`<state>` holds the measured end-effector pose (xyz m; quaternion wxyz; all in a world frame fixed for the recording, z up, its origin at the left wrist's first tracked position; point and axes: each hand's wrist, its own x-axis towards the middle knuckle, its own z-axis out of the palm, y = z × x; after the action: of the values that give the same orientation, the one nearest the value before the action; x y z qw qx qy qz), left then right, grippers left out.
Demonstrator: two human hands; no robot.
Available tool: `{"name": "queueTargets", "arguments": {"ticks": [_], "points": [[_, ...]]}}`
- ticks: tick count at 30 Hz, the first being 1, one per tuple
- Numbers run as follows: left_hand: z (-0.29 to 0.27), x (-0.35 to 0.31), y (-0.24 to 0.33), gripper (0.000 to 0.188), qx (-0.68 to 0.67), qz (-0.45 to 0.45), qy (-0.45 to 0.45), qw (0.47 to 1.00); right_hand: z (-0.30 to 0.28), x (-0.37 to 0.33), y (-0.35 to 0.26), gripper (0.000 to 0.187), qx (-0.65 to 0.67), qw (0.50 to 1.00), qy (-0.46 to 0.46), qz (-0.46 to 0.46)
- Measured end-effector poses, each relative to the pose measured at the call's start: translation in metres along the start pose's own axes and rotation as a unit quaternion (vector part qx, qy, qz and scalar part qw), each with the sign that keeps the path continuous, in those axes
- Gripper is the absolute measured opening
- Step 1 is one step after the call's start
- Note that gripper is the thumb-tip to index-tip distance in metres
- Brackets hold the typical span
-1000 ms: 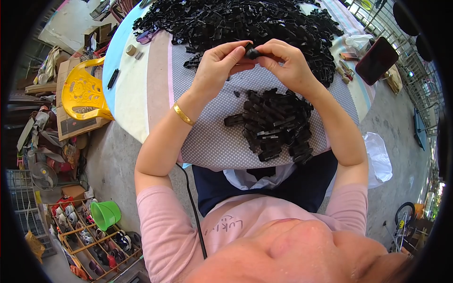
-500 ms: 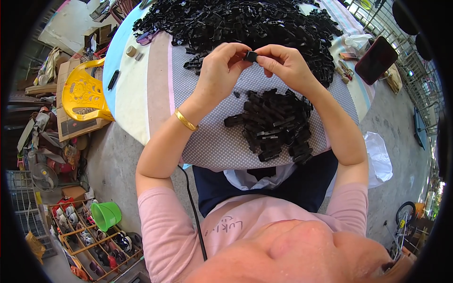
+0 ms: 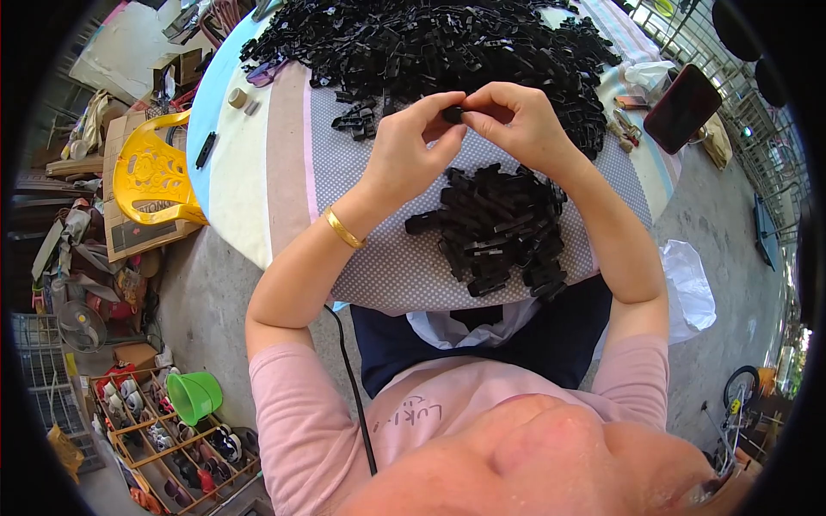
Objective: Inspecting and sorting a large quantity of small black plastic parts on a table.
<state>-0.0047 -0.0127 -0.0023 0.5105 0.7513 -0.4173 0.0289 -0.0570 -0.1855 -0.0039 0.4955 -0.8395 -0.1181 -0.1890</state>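
Observation:
Over the patterned tablecloth, my left hand (image 3: 413, 142) and my right hand (image 3: 519, 129) meet at the fingertips. Both pinch a small black plastic piece (image 3: 453, 113), mostly covered by the fingers, so its exact shape is hidden. Beyond them spreads a large heap of black plastic parts (image 3: 447, 43), clip-like in form. Closer to me, just below my hands, lies a smaller pile of elongated black plastic parts (image 3: 499, 228), near the table's front edge. A gold bangle (image 3: 343, 228) circles my left wrist.
The round table (image 3: 228, 185) carries a phone (image 3: 682, 109) at right and a small round container (image 3: 237, 98) at left. A yellow plastic chair (image 3: 155, 172) stands against its left side. A green bucket (image 3: 194, 395) sits on the shoe rack (image 3: 138, 439). A black cable (image 3: 353, 378) hangs by my left arm.
Both hands have come slightly nearer to me, and the fingers now cover more of the black piece. A loose black bit seen earlier below the left hand no longer shows.

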Motion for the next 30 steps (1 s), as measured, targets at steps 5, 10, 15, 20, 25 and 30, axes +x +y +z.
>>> {"name": "queueTargets", "arguments": {"ticks": [5, 10, 15, 20, 25, 30], "points": [[-0.011, 0.007, -0.007, 0.032, -0.187, -0.055, -0.026, 0.98, 0.001, 0.003, -0.008, 0.032, -0.049, 0.998, 0.019, -0.044], [-0.014, 0.006, -0.001, 0.04, -0.171, -0.052, -0.019, 0.984, -0.007, 0.004, -0.002, 0.041, 0.063, 0.995, -0.073, 0.003], [-0.017, 0.004, 0.006, 0.043, -0.164, -0.015, -0.043, 0.985, -0.008, 0.001, -0.007, 0.03, 0.063, 0.997, -0.016, -0.04], [-0.015, 0.004, 0.004, 0.033, -0.271, -0.003, -0.107, 0.957, -0.024, 0.011, -0.001, 0.033, 0.215, 0.976, -0.024, 0.022], [-0.009, -0.003, 0.017, 0.025, -0.079, 0.097, -0.257, 0.958, -0.028, 0.018, 0.032, 0.026, -0.133, 0.988, 0.076, -0.035], [-0.014, -0.001, 0.003, 0.024, -0.219, 0.072, -0.28, 0.932, 0.001, 0.008, 0.04, 0.03, -0.318, 0.945, -0.015, -0.069]]}}
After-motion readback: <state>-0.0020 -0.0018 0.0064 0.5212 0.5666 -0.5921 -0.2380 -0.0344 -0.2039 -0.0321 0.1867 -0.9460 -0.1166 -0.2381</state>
